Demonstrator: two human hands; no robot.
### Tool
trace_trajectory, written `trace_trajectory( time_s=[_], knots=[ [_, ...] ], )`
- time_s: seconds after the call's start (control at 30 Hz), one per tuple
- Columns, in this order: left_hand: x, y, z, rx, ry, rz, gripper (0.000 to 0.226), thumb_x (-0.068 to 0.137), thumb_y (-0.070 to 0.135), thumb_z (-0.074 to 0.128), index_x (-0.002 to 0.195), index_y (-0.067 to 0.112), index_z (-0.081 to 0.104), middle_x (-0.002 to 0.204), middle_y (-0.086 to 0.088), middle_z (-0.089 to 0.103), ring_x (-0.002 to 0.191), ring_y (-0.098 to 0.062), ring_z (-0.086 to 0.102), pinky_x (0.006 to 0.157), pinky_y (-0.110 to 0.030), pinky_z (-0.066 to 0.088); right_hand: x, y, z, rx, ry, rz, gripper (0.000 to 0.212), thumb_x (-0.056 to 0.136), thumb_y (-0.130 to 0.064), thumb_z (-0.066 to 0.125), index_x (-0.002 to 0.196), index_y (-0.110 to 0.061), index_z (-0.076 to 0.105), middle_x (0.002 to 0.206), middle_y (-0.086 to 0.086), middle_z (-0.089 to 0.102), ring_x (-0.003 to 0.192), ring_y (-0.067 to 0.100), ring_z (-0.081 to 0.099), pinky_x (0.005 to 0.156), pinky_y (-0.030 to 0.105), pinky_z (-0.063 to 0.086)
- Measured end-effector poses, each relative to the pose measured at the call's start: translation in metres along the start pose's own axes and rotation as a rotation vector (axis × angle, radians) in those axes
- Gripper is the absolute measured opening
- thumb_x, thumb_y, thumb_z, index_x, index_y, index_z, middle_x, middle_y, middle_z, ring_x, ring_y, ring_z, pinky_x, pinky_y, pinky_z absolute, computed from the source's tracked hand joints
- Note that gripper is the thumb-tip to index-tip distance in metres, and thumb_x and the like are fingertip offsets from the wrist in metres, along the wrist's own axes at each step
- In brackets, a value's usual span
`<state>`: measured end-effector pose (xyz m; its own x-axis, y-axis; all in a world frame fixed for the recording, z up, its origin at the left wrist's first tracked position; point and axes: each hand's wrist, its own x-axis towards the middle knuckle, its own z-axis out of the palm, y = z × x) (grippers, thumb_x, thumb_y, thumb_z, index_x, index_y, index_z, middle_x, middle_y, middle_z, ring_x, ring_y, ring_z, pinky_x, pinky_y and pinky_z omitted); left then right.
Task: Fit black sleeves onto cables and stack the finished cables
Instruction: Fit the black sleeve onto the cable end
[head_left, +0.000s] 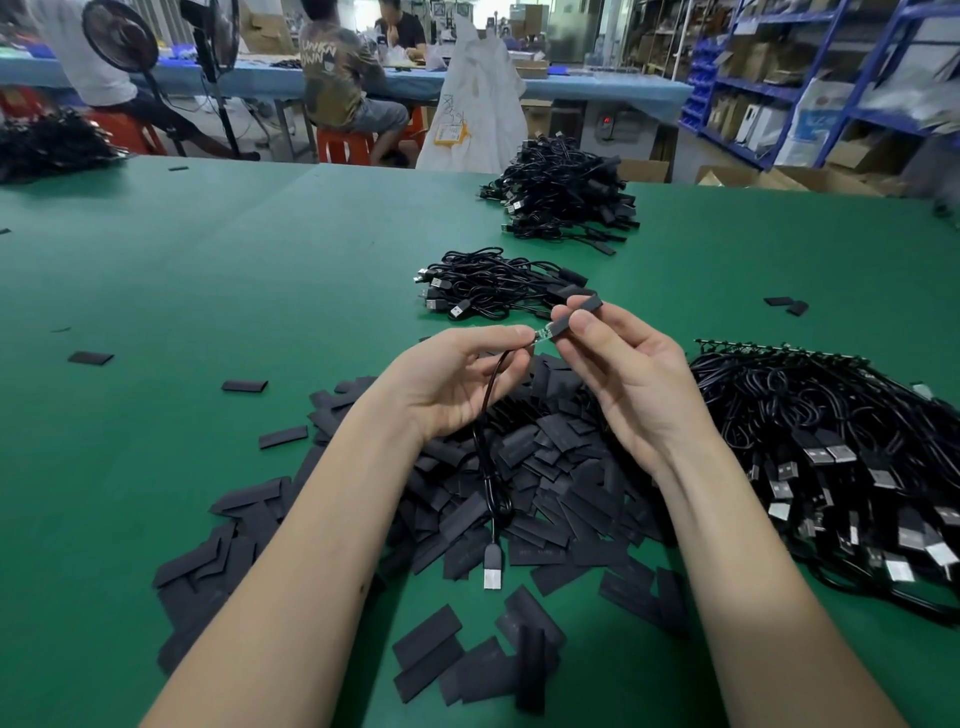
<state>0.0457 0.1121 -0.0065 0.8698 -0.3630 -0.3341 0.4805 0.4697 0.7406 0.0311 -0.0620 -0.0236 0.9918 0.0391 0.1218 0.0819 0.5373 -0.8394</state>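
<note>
Hands meet above the sleeve heap (519, 467) on the green table (208, 270): the left hand (457, 384) pinches a cable (488, 441) near its bare board end, the right hand (623, 384) pinches a sleeve (576, 314) just started over that end. Left of the heap the table is mostly bare, with stray sleeves. Right of it lies the unsleeved pile (831, 467); beyond it two sleeved stacks, the near stack (493, 286) and far stack (566, 195). Past the table's far edge, a seated person's shirt (332, 73) bears partly legible letters.
</note>
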Motion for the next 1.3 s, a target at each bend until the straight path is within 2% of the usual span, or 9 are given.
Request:
trace_trajectory(
  time_s=[0.1,0.23,0.4,0.57,0.7,0.87,1.0,1.13,1.3],
  knots=[
    [0.0006,-0.0009,0.0015,0.020,0.023,0.003,0.003,0.087,-0.002,0.067,0.088,0.002,0.066,0.074,-0.007,0.065,0.057,-0.010,0.065,0.052,-0.015,0.055,-0.0008,-0.0017,-0.0017,-0.037,-0.030,0.014,0.025,0.073,-0.011,0.075,0.098,-0.008,0.076,0.099,0.009,0.078,0.095,0.013,0.074,0.078,0.019,0.058],
    [-0.0003,-0.0025,0.0024,0.018,-0.011,0.021,0.010,0.082,-0.001,0.070,0.091,0.003,0.069,0.074,-0.006,0.068,0.059,-0.010,0.066,0.054,-0.015,0.055,-0.0011,0.0005,0.0000,-0.089,-0.046,-0.019,0.025,0.073,-0.013,0.076,0.098,-0.009,0.077,0.098,0.010,0.078,0.094,0.014,0.075,0.078,0.019,0.057],
    [0.0032,-0.0070,0.0060,0.206,-0.015,0.192,0.005,0.085,0.004,0.072,0.083,0.008,0.070,0.079,-0.007,0.064,0.064,-0.012,0.066,0.062,-0.017,0.056,0.0018,0.0046,0.0022,-0.044,0.063,-0.051,0.024,0.070,-0.013,0.079,0.094,-0.007,0.077,0.093,0.009,0.079,0.090,0.015,0.075,0.077,0.019,0.057],
    [0.0018,-0.0040,0.0003,0.495,0.016,0.398,0.016,0.086,0.000,0.075,0.087,0.012,0.065,0.076,-0.001,0.071,0.073,-0.021,0.070,0.091,-0.036,0.059,0.0035,0.0045,0.0020,0.039,0.185,-0.004,0.006,0.088,-0.002,0.072,0.092,-0.005,0.076,0.094,0.010,0.078,0.091,0.014,0.075,0.075,0.019,0.058],
    [-0.0007,-0.0049,0.0011,0.666,0.040,0.515,0.016,0.087,0.002,0.075,0.086,0.017,0.069,0.075,-0.005,0.073,0.077,-0.026,0.065,0.091,-0.048,0.051,0.0040,0.0017,0.0030,0.087,0.240,0.036,0.005,0.087,-0.003,0.075,0.092,-0.002,0.076,0.097,0.011,0.078,0.091,0.015,0.075,0.075,0.019,0.058],
    [0.0019,-0.0057,-0.0014,0.746,0.011,0.607,0.013,0.086,0.000,0.075,0.090,0.012,0.071,0.077,-0.002,0.074,0.071,-0.015,0.071,0.079,-0.026,0.058,0.0046,0.0018,0.0027,0.103,0.256,0.063,0.004,0.087,-0.003,0.075,0.091,-0.003,0.075,0.094,0.011,0.078,0.089,0.014,0.075,0.075,0.020,0.059],
    [0.0038,-0.0066,-0.0034,0.819,-0.018,0.680,0.018,0.082,-0.003,0.079,0.091,0.012,0.073,0.083,0.001,0.075,0.079,-0.012,0.070,0.087,-0.032,0.060,0.0054,0.0020,0.0016,0.079,0.241,0.079,0.008,0.089,-0.005,0.074,0.096,-0.002,0.074,0.095,0.011,0.078,0.090,0.013,0.075,0.076,0.020,0.059],
    [0.0048,-0.0088,-0.0037,0.832,-0.025,0.715,0.015,0.084,0.000,0.078,0.093,0.011,0.075,0.084,0.000,0.077,0.078,-0.013,0.072,0.078,-0.024,0.058,0.0041,0.0031,0.0026,0.034,0.196,0.097,0.009,0.090,-0.006,0.073,0.097,-0.001,0.074,0.096,0.010,0.078,0.093,0.014,0.075,0.076,0.020,0.058],
    [0.0059,-0.0099,-0.0029,0.827,-0.001,0.733,0.011,0.084,0.004,0.079,0.093,0.007,0.073,0.082,-0.005,0.076,0.072,-0.016,0.072,0.074,-0.024,0.057,0.0044,0.0031,0.0044,0.041,0.198,0.089,0.008,0.088,-0.005,0.074,0.095,-0.001,0.073,0.097,0.010,0.077,0.093,0.015,0.075,0.076,0.021,0.059]
  ],
)
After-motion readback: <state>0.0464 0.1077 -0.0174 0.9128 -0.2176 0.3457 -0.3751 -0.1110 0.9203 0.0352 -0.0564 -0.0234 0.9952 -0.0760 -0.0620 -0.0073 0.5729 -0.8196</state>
